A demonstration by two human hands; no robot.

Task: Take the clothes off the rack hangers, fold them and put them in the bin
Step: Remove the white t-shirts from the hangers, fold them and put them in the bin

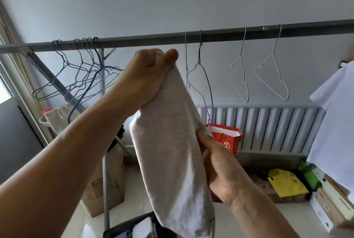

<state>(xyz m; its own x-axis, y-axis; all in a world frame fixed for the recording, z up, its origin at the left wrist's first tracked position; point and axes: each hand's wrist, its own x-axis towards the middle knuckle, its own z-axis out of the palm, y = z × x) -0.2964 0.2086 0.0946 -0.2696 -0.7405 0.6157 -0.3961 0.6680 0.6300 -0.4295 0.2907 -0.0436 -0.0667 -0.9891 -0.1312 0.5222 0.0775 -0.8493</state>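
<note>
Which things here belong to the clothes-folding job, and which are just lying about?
Job: left hand, right hand, both holding the grey garment; rack rail; white garment hanging at right; bin.
Lying about: red gift bag, cardboard box, yellow packet, radiator.

I see a light grey knit garment [168,142] hanging long and narrow below the rack rail [229,35], above the dark bin [118,230]. Empty wire hangers [82,76] bunch at the rail's left; a purple hanger [206,84] and two white hangers [239,76] hang spaced rightward.
</note>
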